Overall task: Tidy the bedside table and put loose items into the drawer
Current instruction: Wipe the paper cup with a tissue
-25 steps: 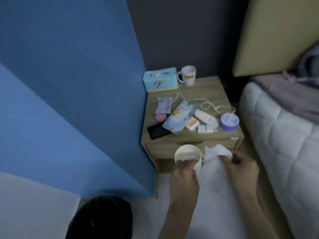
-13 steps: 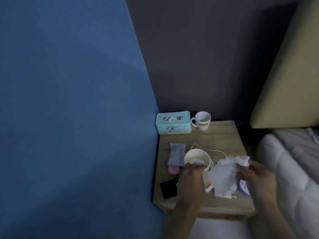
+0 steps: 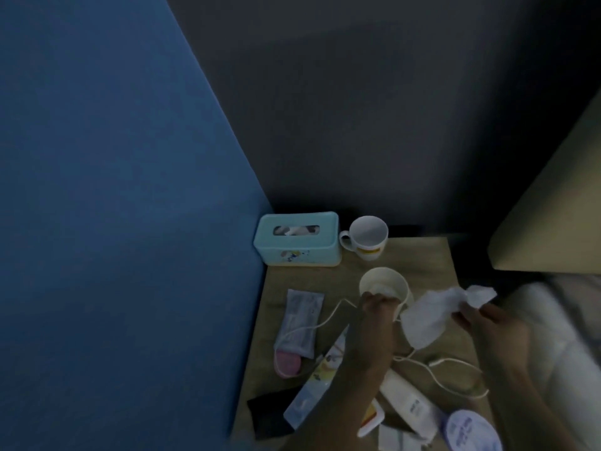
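Paper cup and tissue above the wooden bedside table
The left hand grips the round cup's rim; the right hand pinches the soft, crumpled white tissue just beside it.

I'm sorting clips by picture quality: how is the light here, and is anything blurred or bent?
Head view: dim and bluish throughout, no glare; the corner behind the tissue box and mug sinks into shadow; the bed at the right edge is smeared, the tissue in the right hand soft-edged; the blue wall leans, as a wide lens bends it.
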### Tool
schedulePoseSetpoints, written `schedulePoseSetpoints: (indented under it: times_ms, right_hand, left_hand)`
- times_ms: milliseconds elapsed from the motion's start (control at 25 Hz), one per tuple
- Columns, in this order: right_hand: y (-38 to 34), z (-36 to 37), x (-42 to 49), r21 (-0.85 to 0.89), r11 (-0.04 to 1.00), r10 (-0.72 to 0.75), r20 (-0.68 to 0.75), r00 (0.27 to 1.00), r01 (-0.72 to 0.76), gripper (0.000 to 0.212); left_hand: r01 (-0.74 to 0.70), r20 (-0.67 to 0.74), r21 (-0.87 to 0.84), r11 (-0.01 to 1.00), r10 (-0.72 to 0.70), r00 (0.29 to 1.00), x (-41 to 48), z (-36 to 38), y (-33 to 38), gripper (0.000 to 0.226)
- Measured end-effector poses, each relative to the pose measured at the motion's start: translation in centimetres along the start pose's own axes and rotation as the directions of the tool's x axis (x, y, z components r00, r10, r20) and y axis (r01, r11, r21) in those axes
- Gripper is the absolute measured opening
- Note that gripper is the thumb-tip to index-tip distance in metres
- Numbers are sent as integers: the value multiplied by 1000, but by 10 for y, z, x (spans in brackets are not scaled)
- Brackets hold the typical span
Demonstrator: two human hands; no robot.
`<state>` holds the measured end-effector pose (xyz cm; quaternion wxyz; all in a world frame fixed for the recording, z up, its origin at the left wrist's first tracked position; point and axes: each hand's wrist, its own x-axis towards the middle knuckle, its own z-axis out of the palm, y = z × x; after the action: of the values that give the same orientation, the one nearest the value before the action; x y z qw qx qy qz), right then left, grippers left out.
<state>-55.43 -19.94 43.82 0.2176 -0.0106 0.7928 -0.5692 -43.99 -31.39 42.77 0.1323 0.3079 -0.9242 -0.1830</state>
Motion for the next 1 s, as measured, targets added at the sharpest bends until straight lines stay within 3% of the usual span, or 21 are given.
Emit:
schedulePoseSetpoints:
  times_ms: [80,160,280,440,560,640,720,800,880,1000]
  right_hand:
    - [11,7,28,-17,1000,4,33,999,-3,9]
    - [18,17,49,-47,998,-33,49,998,35,12]
    - [26,38,71,-197,966,-144,135,980,169,24]
    - [31,61,78,-450,806,-219,378,900,385,55]
    - [33,59,64,-463,759,-302,373,878,458,61]
    - [42,58,54,-545,662,-336,398,854,515,61]
    - [51,59,49,-616,565,-238,516,823,549,65]
    - [73,63,62,-650,502,-156,581,798,571,77]
    - [76,69,69,-686,456,-164,561,812,566,70]
    - [74,73,71,-680,488,-207,519,830,547,62]
  left_hand:
    - [72,49,-75,995,-68,996,17,12,-1,31]
    - [78,38,-44,996,-76,996,29,25,-4,31]
    - [65,-7,-55,996,-66,998,37,38,-10,31]
    - [84,-36,-69,994,-86,996,43,47,-23,33]
    - [77,-17,-86,993,-79,997,43,49,-32,25]
    - [73,28,-148,986,-69,997,45,47,-35,30]
    - [103,118,-186,977,-82,990,45,38,-32,39]
    - [56,34,-141,988,-52,998,39,37,-34,46]
    - [33,-33,-120,992,-37,999,32,38,-34,53]
    - [71,-72,-44,997,-74,995,22,35,-33,56]
